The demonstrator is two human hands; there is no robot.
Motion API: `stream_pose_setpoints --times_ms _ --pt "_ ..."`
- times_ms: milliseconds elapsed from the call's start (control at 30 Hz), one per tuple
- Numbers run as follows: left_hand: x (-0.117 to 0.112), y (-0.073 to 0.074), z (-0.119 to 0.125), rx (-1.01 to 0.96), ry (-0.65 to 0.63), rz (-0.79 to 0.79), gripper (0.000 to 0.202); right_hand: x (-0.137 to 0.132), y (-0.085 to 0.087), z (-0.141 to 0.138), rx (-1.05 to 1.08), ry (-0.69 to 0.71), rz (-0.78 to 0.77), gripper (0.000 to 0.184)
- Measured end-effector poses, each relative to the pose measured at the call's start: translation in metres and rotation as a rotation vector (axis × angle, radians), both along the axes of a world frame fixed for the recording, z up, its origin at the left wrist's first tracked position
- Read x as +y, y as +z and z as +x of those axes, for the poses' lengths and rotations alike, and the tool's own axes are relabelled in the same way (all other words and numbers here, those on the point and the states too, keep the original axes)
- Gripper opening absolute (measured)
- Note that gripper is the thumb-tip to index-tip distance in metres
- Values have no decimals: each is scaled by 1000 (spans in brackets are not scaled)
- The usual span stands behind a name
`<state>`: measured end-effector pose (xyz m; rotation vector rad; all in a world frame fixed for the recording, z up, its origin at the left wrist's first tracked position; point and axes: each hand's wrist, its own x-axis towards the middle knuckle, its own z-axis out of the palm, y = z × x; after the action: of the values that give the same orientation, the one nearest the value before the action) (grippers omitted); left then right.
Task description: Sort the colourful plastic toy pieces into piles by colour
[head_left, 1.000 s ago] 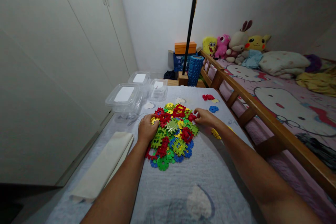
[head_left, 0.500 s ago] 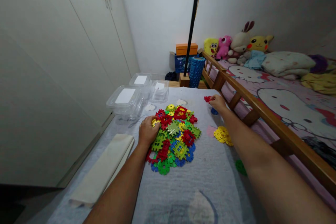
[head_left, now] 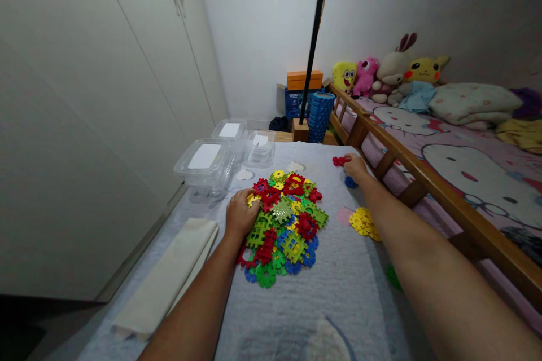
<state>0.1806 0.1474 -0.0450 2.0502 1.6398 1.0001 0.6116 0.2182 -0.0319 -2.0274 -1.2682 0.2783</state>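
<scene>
My left hand (head_left: 241, 211) rests at the left edge of a mixed pile of plastic building pieces (head_left: 282, 211), with thumb and fingers closed around a yellow notched disc (head_left: 253, 199). The pile holds red, green, blue and yellow discs and square lattice pieces. On the far right of the table, my right hand (head_left: 355, 168) pinches at a small group of red notched discs (head_left: 339, 161); its fingertips are partly hidden. Just below that hand lie blue discs (head_left: 350, 181). A heap of yellow discs (head_left: 363, 222) is beside my right forearm, and green discs (head_left: 393, 276) are partly covered by it.
Clear lidded plastic boxes (head_left: 203, 159) stand at the back left of the cloth-covered table (head_left: 334, 293). A folded beige cloth (head_left: 169, 276) lies along the left side. A wooden bed rail (head_left: 417, 183) borders the right, and a black pole (head_left: 312, 45) rises behind.
The whole view has shifted slightly, moving the scene a little to the right. Both hands stay at about the same places, the left at the pile and the right at the red discs.
</scene>
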Motion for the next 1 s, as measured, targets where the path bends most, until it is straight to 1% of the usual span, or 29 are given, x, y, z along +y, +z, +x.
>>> stream_pose_setpoints --times_ms 133,233,300,367,433,467,533,600,633,700,800,900,1000 --pt "0 0 0 -5 -6 -7 29 -4 3 -1 54 -73 68 38" --pt "1 -1 0 -5 -7 -9 29 -12 12 -11 94 -100 113 32" --pt "2 -2 0 -5 -8 -8 30 -23 20 -25 191 -101 164 27" --pt "2 -3 0 -9 -4 -4 29 -37 28 -45 337 -44 200 24" --pt "2 -3 0 -15 2 2 28 -53 35 -67 431 92 155 22" --pt "2 -3 0 -16 2 4 28 -61 37 -78 431 168 102 20" --pt "2 -4 0 -15 3 4 27 -76 39 -97 332 321 -11 14" --pt "2 -4 0 -12 3 1 27 -87 39 -111 174 416 -93 9" --pt "2 -4 0 -12 3 0 27 -92 37 -116 105 437 -121 10" --pt "2 -4 0 -14 2 0 27 -98 33 -122 25 454 -160 17" --pt "2 -3 0 -16 -1 3 28 -102 27 -127 24 485 -191 27" --pt "2 -3 0 -18 -4 5 28 -104 21 -128 80 479 -165 22" --pt "2 -3 0 -17 -3 5 28 -103 18 -126 129 435 -109 17"
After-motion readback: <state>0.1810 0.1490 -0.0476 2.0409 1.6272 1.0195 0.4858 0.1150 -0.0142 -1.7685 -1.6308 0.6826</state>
